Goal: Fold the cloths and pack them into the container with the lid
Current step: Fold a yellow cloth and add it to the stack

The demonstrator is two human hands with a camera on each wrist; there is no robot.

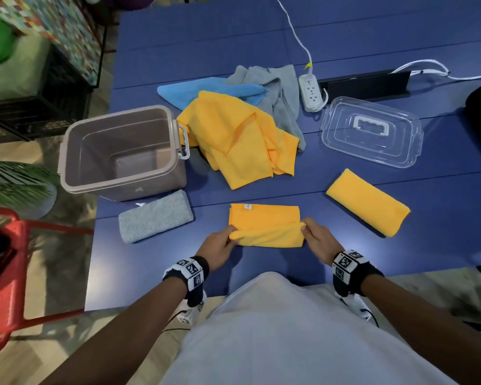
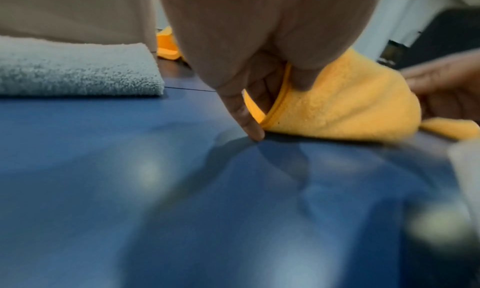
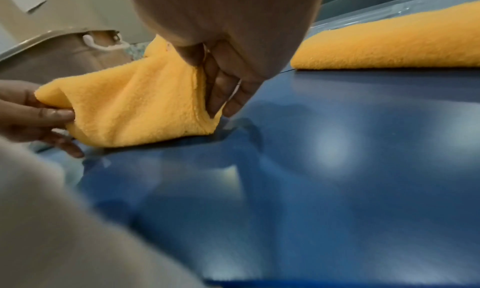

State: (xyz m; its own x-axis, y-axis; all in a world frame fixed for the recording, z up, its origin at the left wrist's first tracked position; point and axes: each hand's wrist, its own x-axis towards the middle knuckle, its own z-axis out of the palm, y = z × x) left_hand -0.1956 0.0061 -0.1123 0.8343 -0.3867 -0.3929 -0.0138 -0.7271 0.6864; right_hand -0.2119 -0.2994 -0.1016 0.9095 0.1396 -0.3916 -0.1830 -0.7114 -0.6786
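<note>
A partly folded yellow cloth (image 1: 265, 225) lies on the blue table (image 1: 261, 273) near its front edge. My left hand (image 1: 220, 244) pinches its near left corner (image 2: 324, 108), lifted off the table. My right hand (image 1: 315, 238) pinches its near right corner (image 3: 145, 106) the same way. The near edge is raised and rolled over toward the far side. An open taupe container (image 1: 122, 154) stands at the left. Its clear lid (image 1: 371, 132) lies at the right. A folded grey cloth (image 1: 156, 216) and a folded yellow cloth (image 1: 368, 202) flank my hands.
A loose heap of yellow (image 1: 242, 140), blue (image 1: 206, 90) and grey cloths (image 1: 281, 84) lies behind the folding spot. A white power strip (image 1: 311, 91) with its cable and a black bar (image 1: 367, 86) sit at the back right. A red chair (image 1: 6, 270) stands left of the table.
</note>
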